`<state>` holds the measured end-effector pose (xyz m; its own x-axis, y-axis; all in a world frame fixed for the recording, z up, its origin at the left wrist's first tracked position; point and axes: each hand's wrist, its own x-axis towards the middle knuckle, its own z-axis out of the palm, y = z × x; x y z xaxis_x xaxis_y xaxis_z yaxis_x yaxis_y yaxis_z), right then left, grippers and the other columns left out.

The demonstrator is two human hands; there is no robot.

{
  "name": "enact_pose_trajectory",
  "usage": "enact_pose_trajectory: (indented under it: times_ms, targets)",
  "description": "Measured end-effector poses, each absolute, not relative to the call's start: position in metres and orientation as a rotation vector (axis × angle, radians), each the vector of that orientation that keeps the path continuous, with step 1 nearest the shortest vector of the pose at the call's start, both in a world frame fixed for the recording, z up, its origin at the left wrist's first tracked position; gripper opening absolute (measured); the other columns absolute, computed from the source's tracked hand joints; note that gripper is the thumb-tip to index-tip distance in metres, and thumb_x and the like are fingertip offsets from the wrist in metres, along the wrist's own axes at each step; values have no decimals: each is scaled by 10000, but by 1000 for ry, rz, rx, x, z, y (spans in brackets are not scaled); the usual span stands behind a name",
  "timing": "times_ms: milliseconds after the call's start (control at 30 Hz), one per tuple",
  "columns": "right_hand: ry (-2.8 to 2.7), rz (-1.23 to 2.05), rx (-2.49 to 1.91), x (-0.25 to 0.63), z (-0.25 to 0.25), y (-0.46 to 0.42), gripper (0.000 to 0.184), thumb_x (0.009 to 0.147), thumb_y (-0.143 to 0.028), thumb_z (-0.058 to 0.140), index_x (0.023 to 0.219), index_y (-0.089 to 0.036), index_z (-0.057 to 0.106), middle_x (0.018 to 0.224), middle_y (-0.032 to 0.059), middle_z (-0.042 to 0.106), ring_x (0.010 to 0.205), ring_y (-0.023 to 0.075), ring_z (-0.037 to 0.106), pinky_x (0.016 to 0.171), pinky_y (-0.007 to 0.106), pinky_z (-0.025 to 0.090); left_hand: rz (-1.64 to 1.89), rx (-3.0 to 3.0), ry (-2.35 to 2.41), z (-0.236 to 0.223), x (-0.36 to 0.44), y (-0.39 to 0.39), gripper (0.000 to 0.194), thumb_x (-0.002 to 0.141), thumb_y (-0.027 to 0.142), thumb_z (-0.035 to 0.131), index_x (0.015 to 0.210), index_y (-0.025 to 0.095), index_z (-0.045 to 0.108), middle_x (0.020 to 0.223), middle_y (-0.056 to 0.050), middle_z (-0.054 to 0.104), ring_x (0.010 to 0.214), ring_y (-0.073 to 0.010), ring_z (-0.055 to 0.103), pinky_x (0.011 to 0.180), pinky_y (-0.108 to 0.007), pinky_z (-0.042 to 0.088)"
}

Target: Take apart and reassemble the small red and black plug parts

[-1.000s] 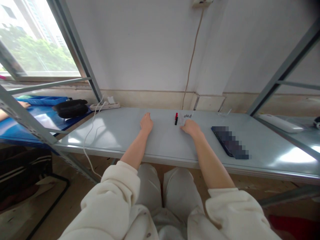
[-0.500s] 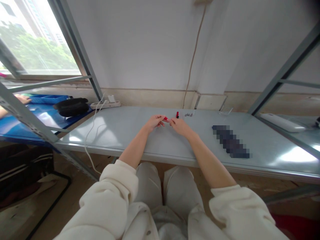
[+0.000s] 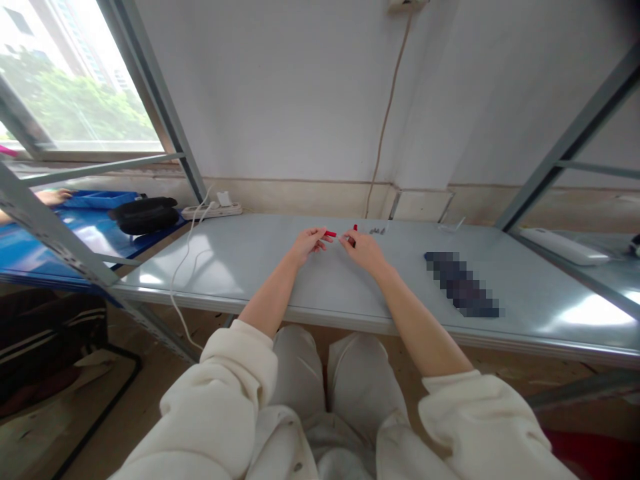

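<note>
My left hand [image 3: 310, 244] is closed on a small red tube-like piece [image 3: 330, 234], which sticks out past the fingertips toward the right. A short gap away, my right hand [image 3: 364, 249] has its thumb and fingers drawn together. Whatever they may pinch is too small to make out. Just behind the right hand stands another red piece [image 3: 355, 227], its lower part hidden by the fingers. Several tiny grey parts [image 3: 378, 231] lie on the grey table [image 3: 240, 267] to the right of it.
A blurred-out dark oblong item [image 3: 463, 285] lies on the right. A clear plastic piece [image 3: 451, 226] sits farther back. At the back left is a power strip [image 3: 213, 211] with a white cable. Beyond the frame, another person's hand [image 3: 56, 196] is near a blue tray [image 3: 103, 199].
My hands have come apart: the right fingers have left the red piece and shifted slightly, now covering the lower part of the standing one. My left hand keeps its hold.
</note>
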<state>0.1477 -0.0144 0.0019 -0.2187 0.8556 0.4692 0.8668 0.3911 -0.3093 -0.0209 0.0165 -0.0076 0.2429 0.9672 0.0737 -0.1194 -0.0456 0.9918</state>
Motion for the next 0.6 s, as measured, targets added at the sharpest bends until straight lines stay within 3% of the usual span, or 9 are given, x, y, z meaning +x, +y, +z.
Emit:
enact_pose_trajectory:
  times_ms: [167, 300, 600]
  targets:
    - [-2070, -47, -1306, 148, 0, -12, 316, 849, -300, 419, 1088, -176, 583, 946, 72, 642, 828, 154, 573, 770, 270, 405, 1165, 1260, 859, -8, -21, 18, 332, 732, 455, 572, 779, 129, 612, 735, -33, 645, 410, -13, 470, 420, -167, 331]
    - [-2108, -31, -1249, 148, -1, -11, 321, 845, -347, 435, 1059, -174, 601, 993, 79, 635, 822, 154, 574, 763, 272, 417, 1173, 1271, 856, -9, -20, 19, 337, 719, 465, 581, 747, 130, 601, 725, -29, 645, 407, -15, 467, 422, -171, 334]
    - [-2131, -89, -1272, 151, -3, -8, 236, 809, -288, 459, 911, -160, 630, 855, 70, 631, 766, 152, 553, 722, 269, 408, 1161, 1340, 784, -7, -19, 15, 431, 674, 541, 581, 845, 145, 600, 834, -50, 654, 454, -29, 495, 414, -173, 309]
